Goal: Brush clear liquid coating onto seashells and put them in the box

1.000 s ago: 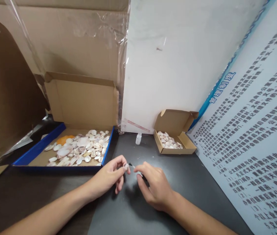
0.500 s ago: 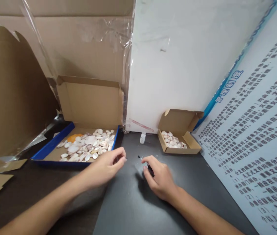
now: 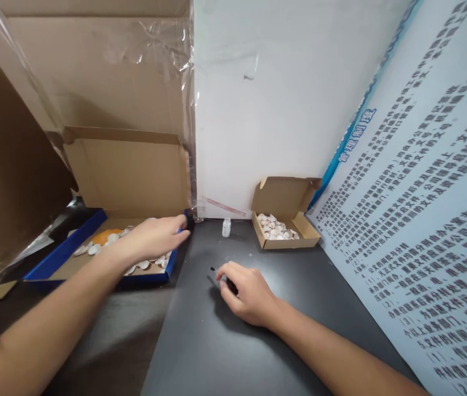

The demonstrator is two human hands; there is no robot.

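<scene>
Likely picking white oval shells (image 3: 144, 265): your left hand (image 3: 159, 234) (grip unclear) hovers over the blue-walled cardboard box (image 3: 69, 246); steady the thin black-tipped brush (image 3: 213, 269) your right hand (image 3: 246, 290) grips.

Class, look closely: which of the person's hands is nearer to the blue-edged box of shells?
Left. The left hand is over the right-hand part of the blue-edged box; the right hand is off to the box's right, over the dark tabletop.

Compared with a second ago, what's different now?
The left hand has moved left, away from the right hand, to over the blue box; whether it still holds its small pale item is unclear. The right hand still grips the brush. The bottle and brown box stayed put.
</scene>
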